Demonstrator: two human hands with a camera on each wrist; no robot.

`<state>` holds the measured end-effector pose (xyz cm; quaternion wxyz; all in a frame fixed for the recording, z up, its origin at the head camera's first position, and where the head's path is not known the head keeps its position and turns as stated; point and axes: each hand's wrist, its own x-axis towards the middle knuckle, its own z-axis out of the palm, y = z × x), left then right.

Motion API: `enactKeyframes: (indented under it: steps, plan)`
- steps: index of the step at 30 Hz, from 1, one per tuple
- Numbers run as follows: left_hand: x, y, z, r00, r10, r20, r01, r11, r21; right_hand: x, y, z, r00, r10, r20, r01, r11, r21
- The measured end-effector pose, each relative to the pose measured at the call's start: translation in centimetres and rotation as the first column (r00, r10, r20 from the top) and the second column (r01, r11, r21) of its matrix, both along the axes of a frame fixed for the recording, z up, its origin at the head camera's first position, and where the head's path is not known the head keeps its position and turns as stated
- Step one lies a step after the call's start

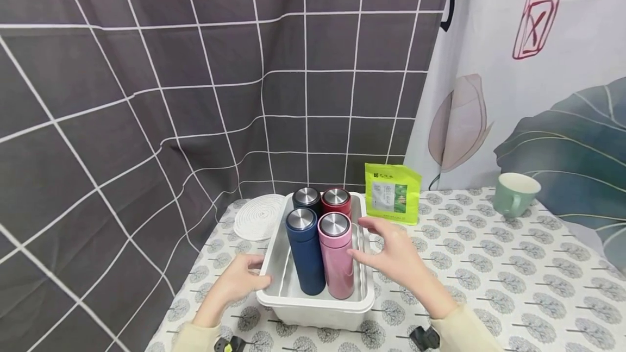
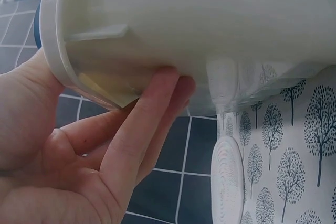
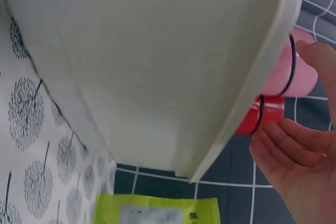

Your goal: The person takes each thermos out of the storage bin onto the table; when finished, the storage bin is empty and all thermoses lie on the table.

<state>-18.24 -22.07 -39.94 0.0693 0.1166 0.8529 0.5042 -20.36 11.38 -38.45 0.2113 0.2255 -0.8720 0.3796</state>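
Observation:
A white plastic bin stands on the table with several thermos bottles upright inside. A navy bottle and a pink bottle are in front; a black bottle and a red bottle stand behind, all with silver-topped lids. At the bin's left side my left hand holds the wall, thumb over the rim and fingers against the outer face in the left wrist view. My right hand is over the right rim, thumb tip beside the pink bottle, its fingers spread and holding nothing.
A round white woven mat lies left behind the bin. Behind it on the right stands a lime-green packet, with a green mug farther right. A dark checked curtain hangs behind the tree-print tablecloth.

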Motion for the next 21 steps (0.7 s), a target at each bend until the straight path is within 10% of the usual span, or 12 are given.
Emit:
enactKeyframes:
  steps: [21]
  plan:
    - [-0.2, -0.1, -0.5, 1.0, -0.008, -0.012, 0.008, 1.0, 0.017, -0.5, -3.8, -1.4, 0.979, -0.038, 0.199, 0.04, 0.999, -0.007]
